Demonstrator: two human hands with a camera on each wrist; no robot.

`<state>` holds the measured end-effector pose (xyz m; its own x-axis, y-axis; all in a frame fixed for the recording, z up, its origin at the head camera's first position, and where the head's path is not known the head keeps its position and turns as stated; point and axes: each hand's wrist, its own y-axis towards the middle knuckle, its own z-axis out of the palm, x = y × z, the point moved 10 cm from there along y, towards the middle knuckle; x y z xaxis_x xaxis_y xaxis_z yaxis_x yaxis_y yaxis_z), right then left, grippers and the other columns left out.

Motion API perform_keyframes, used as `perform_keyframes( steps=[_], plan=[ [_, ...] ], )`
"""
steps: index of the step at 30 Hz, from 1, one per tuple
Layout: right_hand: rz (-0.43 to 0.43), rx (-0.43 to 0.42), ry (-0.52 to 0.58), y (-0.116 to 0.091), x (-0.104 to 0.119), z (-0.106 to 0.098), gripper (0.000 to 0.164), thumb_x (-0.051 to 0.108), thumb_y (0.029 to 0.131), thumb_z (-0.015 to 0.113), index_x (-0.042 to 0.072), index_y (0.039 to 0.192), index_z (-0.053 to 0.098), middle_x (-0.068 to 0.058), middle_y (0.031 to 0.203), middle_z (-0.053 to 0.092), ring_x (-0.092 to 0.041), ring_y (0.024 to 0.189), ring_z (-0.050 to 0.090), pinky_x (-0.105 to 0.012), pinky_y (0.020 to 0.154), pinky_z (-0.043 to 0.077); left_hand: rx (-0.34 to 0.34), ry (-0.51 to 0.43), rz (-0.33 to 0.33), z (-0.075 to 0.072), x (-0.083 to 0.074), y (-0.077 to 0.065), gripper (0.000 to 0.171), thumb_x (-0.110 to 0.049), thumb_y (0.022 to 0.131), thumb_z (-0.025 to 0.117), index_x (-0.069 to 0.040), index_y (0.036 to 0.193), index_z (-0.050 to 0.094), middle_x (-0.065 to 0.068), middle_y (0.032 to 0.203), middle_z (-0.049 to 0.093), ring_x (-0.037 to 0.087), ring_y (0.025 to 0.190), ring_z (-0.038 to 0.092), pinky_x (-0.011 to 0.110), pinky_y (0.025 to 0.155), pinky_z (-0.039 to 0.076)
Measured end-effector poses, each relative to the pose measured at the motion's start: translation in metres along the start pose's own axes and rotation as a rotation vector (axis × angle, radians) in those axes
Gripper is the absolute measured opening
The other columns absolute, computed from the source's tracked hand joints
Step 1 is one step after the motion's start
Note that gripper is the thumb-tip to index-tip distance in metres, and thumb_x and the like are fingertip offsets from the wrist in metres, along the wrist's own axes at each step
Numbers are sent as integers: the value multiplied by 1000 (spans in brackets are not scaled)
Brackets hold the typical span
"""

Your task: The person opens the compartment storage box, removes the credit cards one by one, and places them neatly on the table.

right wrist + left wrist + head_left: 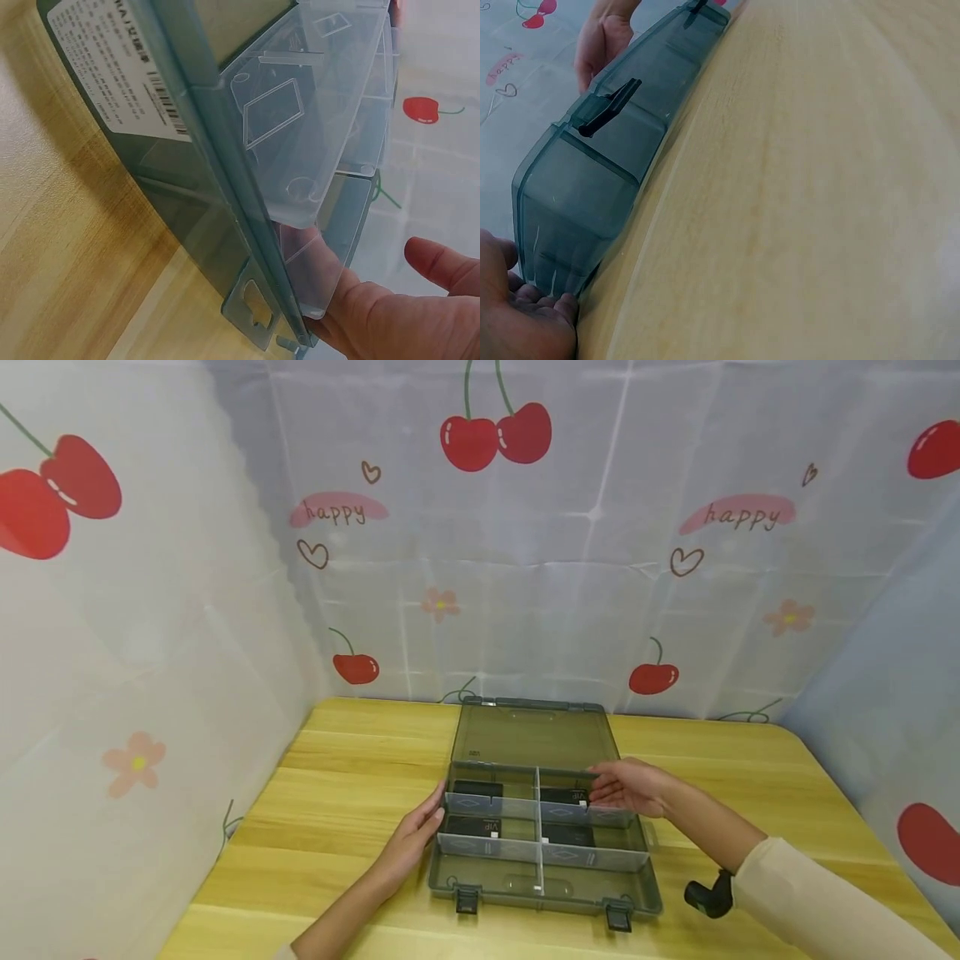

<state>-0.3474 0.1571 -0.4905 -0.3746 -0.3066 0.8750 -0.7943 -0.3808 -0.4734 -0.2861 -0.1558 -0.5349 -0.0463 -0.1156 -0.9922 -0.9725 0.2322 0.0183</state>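
Note:
A translucent grey-green organizer box (487, 906) lies on the table with its lid (536, 735) laid back, away from me. Clear dividers (487, 847) split it into several compartments. Black cards lie in the back and middle rows; a back-right card (558, 797) and a middle-left card (472, 827) read "VIP". My right hand (630, 787) reaches over the right wall into the back-right compartment, fingers extended beside the card. Its thumb stands apart in the right wrist view, and I see nothing gripped. My left hand (412, 839) rests against the box's left side, fingertips low at its corner.
Two dark latches, one left (467, 900) and one right (618, 916), hang unfastened at the box's front. A black device (710, 895) sits by the right sleeve. Cherry-printed curtains (510, 610) enclose the wooden table (360, 752). A barcode label (120, 67) is on the box's underside.

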Motion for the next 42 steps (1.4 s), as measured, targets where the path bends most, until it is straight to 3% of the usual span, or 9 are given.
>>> perform_keyframes(
  steps=[4, 9, 15, 21, 33, 42],
  plan=[
    [-14, -15, 24, -1, 3, 1, 56, 18, 105, 47, -24, 140, 34, -35, 126, 49, -39, 112, 61, -44, 103, 53, -2, -3, -3, 0, 0, 1, 54, -26, 109, 41, -16, 160, 24, 5, 167, 16, 29, 154, 13, 51, 124, 15],
    [-78, -59, -48, -2, 11, -1, 44, 8, 102, 51, -25, 130, 47, -26, 114, 61, -26, 101, 68, -38, 96, 57, 5, -9, -2, 0, -1, 0, 54, -24, 110, 41, -15, 160, 23, 6, 168, 15, 29, 154, 11, 51, 124, 15],
    [-134, -110, -120, -1, 15, -4, 37, 2, 101, 50, -27, 123, 53, -30, 110, 66, -24, 94, 72, -35, 88, 61, 4, -2, 2, 0, 0, 2, 54, -23, 109, 41, -14, 160, 24, 4, 167, 17, 26, 154, 13, 46, 124, 16],
    [-137, -142, -106, 1, 15, -6, 34, 0, 100, 50, -27, 121, 54, -28, 105, 68, -21, 87, 71, -35, 85, 62, 5, 1, 5, 1, 0, 2, 55, -23, 109, 42, -12, 160, 23, 3, 167, 17, 24, 154, 13, 43, 124, 17],
    [-147, -143, -99, -1, 9, -5, 33, 1, 100, 55, -22, 123, 56, -24, 105, 71, -28, 91, 73, -38, 83, 62, 5, 0, 6, -1, 0, 1, 54, -22, 109, 41, -13, 160, 24, 5, 167, 16, 27, 154, 14, 46, 123, 17],
    [-145, -197, -61, 2, 5, -7, 33, 2, 95, 63, -18, 121, 60, -15, 93, 76, -22, 78, 75, -36, 75, 64, 12, -6, 9, 0, 3, 2, 55, -22, 110, 41, -12, 160, 23, 5, 168, 16, 27, 154, 13, 46, 123, 17]
  ],
)
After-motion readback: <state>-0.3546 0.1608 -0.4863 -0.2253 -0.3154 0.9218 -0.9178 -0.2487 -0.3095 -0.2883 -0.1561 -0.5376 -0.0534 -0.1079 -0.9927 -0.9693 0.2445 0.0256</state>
